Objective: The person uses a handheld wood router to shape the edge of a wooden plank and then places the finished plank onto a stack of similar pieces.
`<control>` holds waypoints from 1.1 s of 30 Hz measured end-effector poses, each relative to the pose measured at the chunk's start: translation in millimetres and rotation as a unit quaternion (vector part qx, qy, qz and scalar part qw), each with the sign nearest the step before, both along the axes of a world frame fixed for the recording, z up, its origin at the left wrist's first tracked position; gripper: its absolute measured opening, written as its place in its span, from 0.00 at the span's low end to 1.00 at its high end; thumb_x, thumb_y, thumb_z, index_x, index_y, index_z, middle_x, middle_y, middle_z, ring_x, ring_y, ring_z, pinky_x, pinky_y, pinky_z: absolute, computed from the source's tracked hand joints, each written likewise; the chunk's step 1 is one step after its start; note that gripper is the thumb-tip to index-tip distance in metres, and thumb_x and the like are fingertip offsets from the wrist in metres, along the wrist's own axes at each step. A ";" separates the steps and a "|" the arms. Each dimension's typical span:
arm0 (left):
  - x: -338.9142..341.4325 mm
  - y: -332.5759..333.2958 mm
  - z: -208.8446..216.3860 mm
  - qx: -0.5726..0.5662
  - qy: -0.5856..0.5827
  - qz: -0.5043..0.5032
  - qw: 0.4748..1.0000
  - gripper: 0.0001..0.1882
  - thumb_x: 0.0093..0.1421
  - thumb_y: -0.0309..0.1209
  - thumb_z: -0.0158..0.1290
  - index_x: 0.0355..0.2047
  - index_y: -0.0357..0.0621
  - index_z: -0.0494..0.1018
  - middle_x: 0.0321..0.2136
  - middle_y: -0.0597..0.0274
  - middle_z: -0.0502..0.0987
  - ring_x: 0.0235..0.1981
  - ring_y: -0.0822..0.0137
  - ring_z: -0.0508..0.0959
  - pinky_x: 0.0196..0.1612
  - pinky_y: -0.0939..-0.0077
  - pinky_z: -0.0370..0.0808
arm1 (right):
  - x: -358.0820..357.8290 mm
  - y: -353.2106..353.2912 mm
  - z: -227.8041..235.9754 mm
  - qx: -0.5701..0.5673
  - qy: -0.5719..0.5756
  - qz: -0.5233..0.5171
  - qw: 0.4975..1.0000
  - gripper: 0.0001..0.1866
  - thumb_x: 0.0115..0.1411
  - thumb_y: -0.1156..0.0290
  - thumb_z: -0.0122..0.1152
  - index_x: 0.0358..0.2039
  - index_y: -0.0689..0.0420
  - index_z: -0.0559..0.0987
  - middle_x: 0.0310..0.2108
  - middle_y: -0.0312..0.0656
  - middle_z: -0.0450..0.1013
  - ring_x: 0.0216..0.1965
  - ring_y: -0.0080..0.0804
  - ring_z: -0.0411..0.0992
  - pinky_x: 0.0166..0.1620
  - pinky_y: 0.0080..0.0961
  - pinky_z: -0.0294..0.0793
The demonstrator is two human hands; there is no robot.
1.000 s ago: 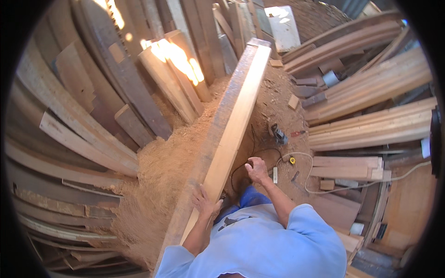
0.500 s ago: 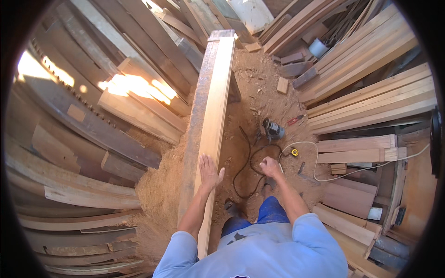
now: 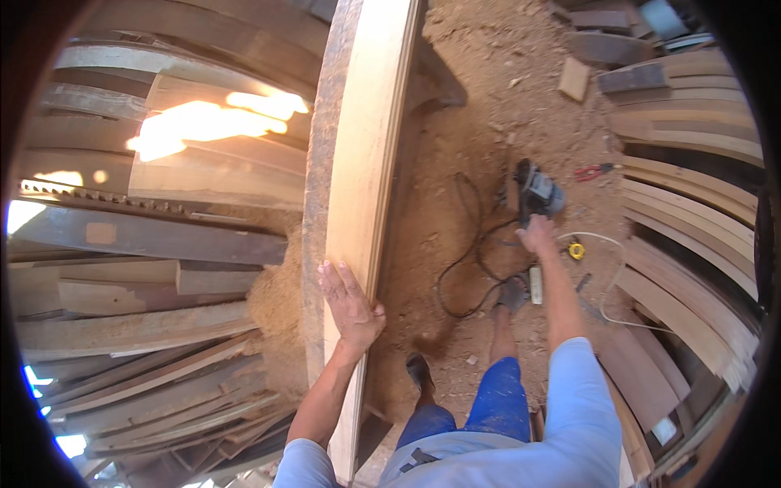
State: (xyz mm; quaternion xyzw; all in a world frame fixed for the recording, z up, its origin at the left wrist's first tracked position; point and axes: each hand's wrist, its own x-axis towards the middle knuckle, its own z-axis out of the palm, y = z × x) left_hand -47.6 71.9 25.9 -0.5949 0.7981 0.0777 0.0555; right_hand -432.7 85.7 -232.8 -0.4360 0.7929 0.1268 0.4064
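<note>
My left hand (image 3: 351, 305) lies on a long pale wooden plank (image 3: 370, 138), its fingers stretched out and the thumb over the plank's right edge. The plank rests lengthwise on a dark, worn beam (image 3: 324, 154). My right arm is stretched forward, and my right hand (image 3: 537, 234) is at the near side of a corded power tool (image 3: 541, 192) with a grey-blue body and a dark end. I cannot tell whether the hand touches the tool. Its fingers point away and are mostly hidden. A black cord (image 3: 480, 252) loops over the ground beside the tool.
Red-handled pliers (image 3: 594, 172), a yellow tape measure (image 3: 576, 250) and a pale cable (image 3: 620, 281) lie on the sawdust-covered ground. A small wood block (image 3: 574, 79) is farther off. Boards are piled on the left (image 3: 163, 236) and right (image 3: 691, 195). My feet stand right of the plank.
My right hand has moved forward and right to the power tool. The left hand stays flat on the plank. My view has shifted and turned, and I am lower and closer to the ground.
</note>
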 end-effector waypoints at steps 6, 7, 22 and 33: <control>2.9 -1.2 -7.3 -0.002 0.007 -0.010 1.000 0.61 0.41 0.26 0.59 0.72 0.24 0.37 0.69 0.17 0.41 0.71 0.21 0.42 0.72 0.33 0.42 | -4.5 -19.8 -70.9 0.008 0.012 0.040 0.999 0.30 0.56 0.53 0.67 0.55 0.59 0.77 0.58 0.49 0.74 0.63 0.53 0.65 0.64 0.46 0.63; 2.7 -0.7 -7.0 -0.003 0.007 -0.009 1.000 0.61 0.41 0.26 0.59 0.72 0.24 0.37 0.69 0.17 0.41 0.71 0.21 0.42 0.72 0.33 0.42 | -4.8 -21.6 -74.8 0.004 0.014 0.044 0.999 0.30 0.56 0.54 0.67 0.54 0.59 0.77 0.57 0.49 0.74 0.63 0.53 0.65 0.65 0.45 0.62; 6.5 1.6 -2.0 -0.034 0.042 -0.015 0.998 0.59 0.41 0.26 0.57 0.71 0.24 0.38 0.68 0.17 0.44 0.72 0.24 0.45 0.73 0.37 0.43 | -14.5 65.1 41.8 -0.051 -0.084 -0.212 0.972 0.32 0.50 0.50 0.66 0.49 0.62 0.82 0.51 0.63 0.77 0.56 0.59 0.74 0.60 0.47 0.71; 19.2 31.2 4.4 -0.038 0.045 -0.069 0.996 0.51 0.48 0.34 0.61 0.70 0.27 0.51 0.69 0.27 0.53 0.72 0.36 0.53 0.73 0.44 0.49 | 105.2 239.9 301.4 -0.323 -0.242 -0.465 0.788 0.22 0.64 0.53 0.61 0.23 0.59 0.82 0.22 0.38 0.77 0.26 0.24 0.73 0.30 0.29 0.71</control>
